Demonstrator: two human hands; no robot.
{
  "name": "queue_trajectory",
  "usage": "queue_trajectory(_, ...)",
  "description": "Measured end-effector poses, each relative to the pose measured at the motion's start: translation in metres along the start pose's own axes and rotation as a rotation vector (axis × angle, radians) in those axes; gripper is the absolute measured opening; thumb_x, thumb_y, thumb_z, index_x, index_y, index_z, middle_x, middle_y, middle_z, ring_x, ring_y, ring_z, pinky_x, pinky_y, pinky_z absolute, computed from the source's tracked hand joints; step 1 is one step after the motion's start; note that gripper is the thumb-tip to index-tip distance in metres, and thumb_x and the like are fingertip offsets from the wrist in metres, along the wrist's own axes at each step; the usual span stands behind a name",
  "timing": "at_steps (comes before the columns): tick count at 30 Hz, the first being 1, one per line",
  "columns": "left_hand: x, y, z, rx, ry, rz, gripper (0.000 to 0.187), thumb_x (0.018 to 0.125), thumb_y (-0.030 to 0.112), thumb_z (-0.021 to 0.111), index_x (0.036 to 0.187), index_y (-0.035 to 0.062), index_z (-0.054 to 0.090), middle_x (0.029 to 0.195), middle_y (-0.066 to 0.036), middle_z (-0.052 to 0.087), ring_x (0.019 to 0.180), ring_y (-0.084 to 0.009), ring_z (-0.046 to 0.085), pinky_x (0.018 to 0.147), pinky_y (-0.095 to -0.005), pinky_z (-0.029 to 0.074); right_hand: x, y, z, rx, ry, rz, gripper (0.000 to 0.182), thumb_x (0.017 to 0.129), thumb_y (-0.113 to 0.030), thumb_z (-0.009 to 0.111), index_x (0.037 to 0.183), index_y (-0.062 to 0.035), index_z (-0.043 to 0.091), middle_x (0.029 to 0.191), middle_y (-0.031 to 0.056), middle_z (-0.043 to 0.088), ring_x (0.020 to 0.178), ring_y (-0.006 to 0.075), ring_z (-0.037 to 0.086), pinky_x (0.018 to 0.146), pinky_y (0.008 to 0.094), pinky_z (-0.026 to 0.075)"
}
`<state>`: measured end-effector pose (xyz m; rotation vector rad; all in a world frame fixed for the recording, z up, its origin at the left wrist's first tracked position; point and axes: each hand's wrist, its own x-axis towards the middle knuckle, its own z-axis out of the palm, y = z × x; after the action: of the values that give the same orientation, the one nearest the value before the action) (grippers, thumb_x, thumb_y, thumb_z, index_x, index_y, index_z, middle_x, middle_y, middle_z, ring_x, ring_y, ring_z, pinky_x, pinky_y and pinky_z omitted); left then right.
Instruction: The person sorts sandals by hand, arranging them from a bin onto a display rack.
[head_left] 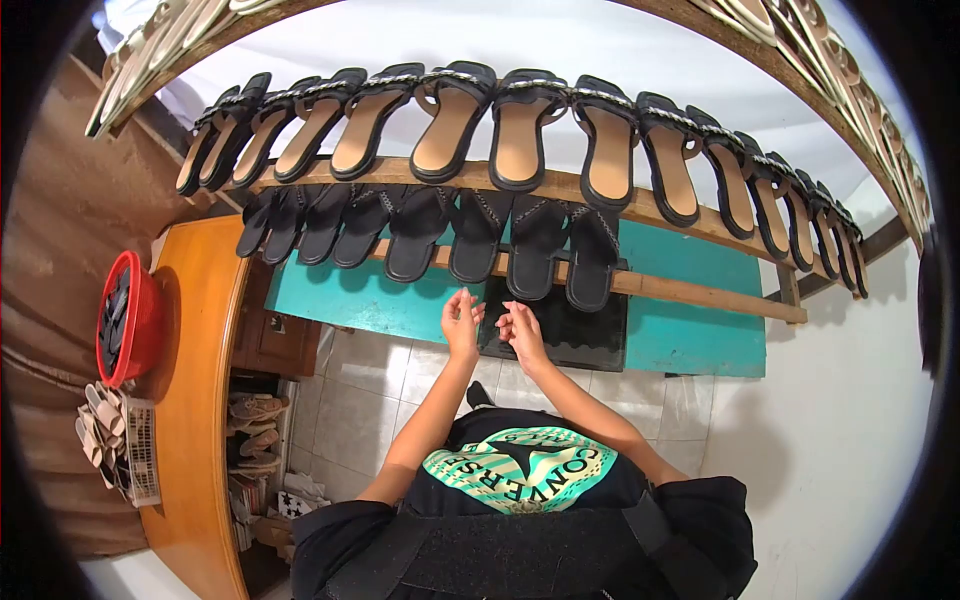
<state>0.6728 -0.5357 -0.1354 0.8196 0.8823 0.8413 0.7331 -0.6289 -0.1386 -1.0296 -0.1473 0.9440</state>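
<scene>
My left hand point(462, 322) is raised just below the lower row of sandals, fingers loosely bent and apart, with nothing visible in it. Beside it, my right hand point(520, 330) is held up the same way, palm turned inward, also with no object showing. Closest to both hands are an all-black sandal point(533, 250) with a braided strap and its neighbours, leaning along a lower wooden rail point(680, 290). Above them a longer row of black sandals with tan insoles, such as this middle sandal point(518, 135), rests on an upper wooden rail point(655, 212).
A turquoise tabletop point(700, 340) with a black mat point(590, 345) lies under the rails. To the left, an orange wooden cabinet point(195, 300) carries a red basin point(147, 320) and a white basket point(143, 450) of pale footwear. White sandals point(745, 15) line the top rack.
</scene>
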Motion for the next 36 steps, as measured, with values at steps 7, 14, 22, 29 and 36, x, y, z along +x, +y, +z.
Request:
queue_trajectory(7, -0.025, 0.003, -0.044, 0.078, 0.104, -0.019, 0.033, 0.081, 0.028, 0.053, 0.101, 0.0038, 0.046, 0.090, -0.006, 0.052, 0.074, -0.0137, 0.056, 0.061, -0.0208, 0.044, -0.021, 0.023, 0.011, -0.081, -0.027, 0.096, 0.026, 0.086, -0.028, 0.042, 0.099, -0.0056, 0.045, 0.070, 0.0035, 0.051, 0.057, 0.0070, 0.044, 0.053, 0.0204, 0.037)
queue_trajectory(14, -0.043, 0.044, -0.113, -0.053, 0.286, 0.080, 0.035, 0.082, 0.028, 0.051, 0.108, 0.0056, 0.042, 0.091, -0.006, 0.053, 0.074, -0.0142, 0.056, 0.063, -0.0227, 0.044, -0.026, 0.039, 0.060, -0.021, -0.194, 0.267, 0.028, 0.086, -0.030, 0.041, 0.097, -0.0054, 0.044, 0.071, 0.0026, 0.049, 0.059, 0.0083, 0.044, 0.056, 0.0217, 0.038)
queue_trajectory(22, -0.078, 0.107, -0.223, -0.143, 0.605, 0.241, 0.032, 0.082, 0.029, 0.050, 0.106, 0.0081, 0.045, 0.090, -0.004, 0.054, 0.075, -0.0118, 0.056, 0.064, -0.0214, 0.043, -0.025, 0.079, 0.166, -0.015, -0.482, 0.417, 0.026, 0.086, -0.028, 0.041, 0.098, -0.0063, 0.045, 0.073, 0.0017, 0.049, 0.062, 0.0078, 0.044, 0.059, 0.0214, 0.038)
queue_trajectory(29, -0.084, 0.153, -0.305, -0.284, 0.717, 0.386, 0.031, 0.084, 0.027, 0.048, 0.107, 0.0064, 0.046, 0.089, -0.003, 0.054, 0.078, -0.0122, 0.056, 0.064, -0.0203, 0.043, -0.028, 0.142, 0.268, -0.098, -0.721, 0.537, 0.025, 0.086, -0.028, 0.040, 0.097, -0.0065, 0.046, 0.073, 0.0018, 0.049, 0.063, 0.0083, 0.045, 0.059, 0.0224, 0.039)
queue_trajectory(36, -0.077, 0.224, -0.423, -0.345, 0.826, 0.487, 0.030, 0.084, 0.027, 0.047, 0.105, 0.0065, 0.047, 0.087, -0.003, 0.055, 0.078, -0.0120, 0.056, 0.063, -0.0206, 0.044, -0.045, 0.218, 0.402, -0.098, -0.893, 0.618, 0.027, 0.086, -0.029, 0.039, 0.098, -0.0065, 0.047, 0.073, 0.0017, 0.050, 0.062, 0.0073, 0.045, 0.059, 0.0214, 0.039)
